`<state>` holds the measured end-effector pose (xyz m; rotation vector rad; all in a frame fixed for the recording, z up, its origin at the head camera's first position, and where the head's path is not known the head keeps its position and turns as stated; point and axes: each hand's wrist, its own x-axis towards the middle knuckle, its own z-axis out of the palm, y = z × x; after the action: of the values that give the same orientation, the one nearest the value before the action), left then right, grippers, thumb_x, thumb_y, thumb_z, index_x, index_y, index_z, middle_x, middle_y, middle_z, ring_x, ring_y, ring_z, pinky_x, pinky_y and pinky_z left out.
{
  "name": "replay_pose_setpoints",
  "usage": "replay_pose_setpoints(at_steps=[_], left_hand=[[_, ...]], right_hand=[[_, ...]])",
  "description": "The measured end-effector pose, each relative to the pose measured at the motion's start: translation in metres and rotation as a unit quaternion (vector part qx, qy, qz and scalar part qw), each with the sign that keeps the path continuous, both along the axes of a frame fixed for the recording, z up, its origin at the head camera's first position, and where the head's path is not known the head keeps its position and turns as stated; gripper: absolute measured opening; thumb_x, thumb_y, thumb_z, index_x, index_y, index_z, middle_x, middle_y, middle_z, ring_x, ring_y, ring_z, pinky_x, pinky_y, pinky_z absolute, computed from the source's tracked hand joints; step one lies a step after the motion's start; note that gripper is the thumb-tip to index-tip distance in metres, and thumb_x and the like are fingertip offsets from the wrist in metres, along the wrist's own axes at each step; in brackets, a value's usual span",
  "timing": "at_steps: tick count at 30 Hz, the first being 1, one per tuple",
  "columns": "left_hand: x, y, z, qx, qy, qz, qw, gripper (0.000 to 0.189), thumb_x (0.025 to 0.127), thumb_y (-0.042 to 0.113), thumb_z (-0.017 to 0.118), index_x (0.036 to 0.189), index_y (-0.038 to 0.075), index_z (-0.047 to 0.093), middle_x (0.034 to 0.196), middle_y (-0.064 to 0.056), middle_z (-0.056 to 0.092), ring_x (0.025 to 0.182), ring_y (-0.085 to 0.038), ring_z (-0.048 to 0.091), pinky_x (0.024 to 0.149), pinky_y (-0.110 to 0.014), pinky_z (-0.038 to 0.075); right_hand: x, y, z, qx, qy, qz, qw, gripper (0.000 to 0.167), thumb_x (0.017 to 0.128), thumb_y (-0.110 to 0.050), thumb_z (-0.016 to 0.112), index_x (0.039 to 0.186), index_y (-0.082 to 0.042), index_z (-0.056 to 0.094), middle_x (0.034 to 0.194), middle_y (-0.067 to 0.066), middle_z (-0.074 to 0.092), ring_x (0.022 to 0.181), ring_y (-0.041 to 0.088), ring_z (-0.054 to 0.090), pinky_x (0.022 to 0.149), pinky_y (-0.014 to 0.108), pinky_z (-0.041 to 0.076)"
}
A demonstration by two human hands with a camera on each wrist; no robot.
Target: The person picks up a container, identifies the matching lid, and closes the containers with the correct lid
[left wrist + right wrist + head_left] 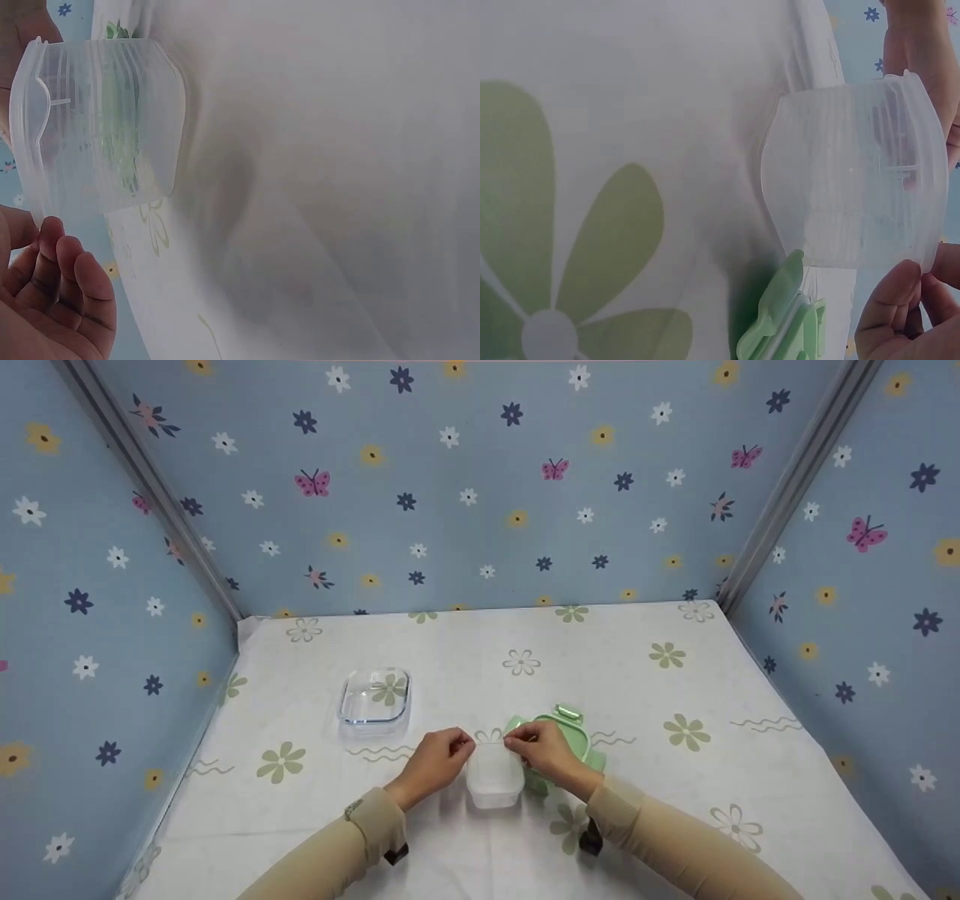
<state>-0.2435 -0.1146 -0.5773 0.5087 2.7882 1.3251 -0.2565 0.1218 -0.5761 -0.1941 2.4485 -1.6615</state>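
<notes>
A translucent plastic container [495, 784] stands on the cloth between both hands, its rounded base toward the near side. My left hand [441, 757] pinches its rim at the far left corner between thumb and forefinger. At the opposite corner my right hand [551, 751] pinches the same rim. In the left wrist view the container [142, 127] shows ridged, see-through walls. Partly hidden behind my right hand lies a green lid [576, 735] with side clips; one green clip [776, 296] shows near the container's base in the right wrist view.
A clear glass dish [375, 721] sits to the left, farther back than the hands. White flower-printed cloth [465, 675] covers the table. Blue patterned walls [480, 532] rise at the back and both sides, with grey posts [795, 487] at the corners.
</notes>
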Motion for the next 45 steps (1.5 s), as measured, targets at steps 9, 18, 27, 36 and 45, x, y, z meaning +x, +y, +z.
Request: replay_pose_setpoints(at_steps=[9, 18, 27, 36, 45], left_hand=[[0.005, -0.005, 0.0, 0.004, -0.031, -0.044, 0.9985, 0.037, 0.108, 0.032, 0.067, 0.129, 0.001, 0.07, 0.122, -0.015, 0.072, 0.101, -0.021, 0.067, 0.087, -0.04, 0.06], [0.012, -0.018, 0.001, 0.014, -0.071, -0.165, 0.9837, 0.105, 0.083, 0.047, 0.094, 0.161, -0.001, 0.042, 0.16, -0.02, 0.052, 0.14, -0.032, 0.056, 0.11, -0.055, 0.055], [0.011, -0.021, -0.001, -0.004, -0.045, -0.188, 0.9811, 0.099, 0.08, 0.032, 0.099, 0.157, -0.001, 0.046, 0.153, -0.011, 0.057, 0.138, -0.027, 0.058, 0.111, -0.051, 0.057], [0.008, -0.02, -0.003, -0.009, -0.035, -0.192, 0.9808, 0.099, 0.082, 0.041, 0.096, 0.156, -0.002, 0.049, 0.151, -0.011, 0.058, 0.138, -0.028, 0.06, 0.114, -0.046, 0.057], [0.01, -0.019, -0.002, -0.007, -0.053, -0.181, 0.9821, 0.097, 0.082, 0.041, 0.096, 0.157, 0.001, 0.05, 0.152, -0.008, 0.057, 0.141, -0.027, 0.058, 0.116, -0.049, 0.054]], right_hand=[[0.002, 0.005, 0.001, 0.024, 0.005, 0.025, 0.9994, 0.024, 0.1, -0.017, 0.078, 0.115, 0.001, 0.079, 0.101, 0.01, 0.076, 0.084, 0.015, 0.066, 0.07, 0.026, 0.057], [0.007, 0.017, 0.004, 0.034, 0.033, 0.128, 0.9907, 0.06, 0.094, -0.02, 0.086, 0.143, 0.006, 0.063, 0.146, 0.027, 0.065, 0.131, 0.042, 0.066, 0.109, 0.058, 0.058], [0.014, 0.023, 0.005, 0.071, 0.07, 0.223, 0.9697, 0.087, 0.085, -0.021, 0.094, 0.155, 0.007, 0.05, 0.157, 0.025, 0.056, 0.143, 0.044, 0.055, 0.113, 0.063, 0.052], [0.015, 0.022, 0.007, 0.105, 0.103, 0.234, 0.961, 0.09, 0.082, -0.018, 0.097, 0.154, 0.008, 0.05, 0.156, 0.024, 0.058, 0.14, 0.041, 0.058, 0.109, 0.059, 0.057], [0.016, 0.023, 0.008, 0.118, 0.102, 0.227, 0.9611, 0.088, 0.083, -0.021, 0.096, 0.154, 0.008, 0.052, 0.156, 0.024, 0.058, 0.142, 0.041, 0.058, 0.109, 0.058, 0.057]])
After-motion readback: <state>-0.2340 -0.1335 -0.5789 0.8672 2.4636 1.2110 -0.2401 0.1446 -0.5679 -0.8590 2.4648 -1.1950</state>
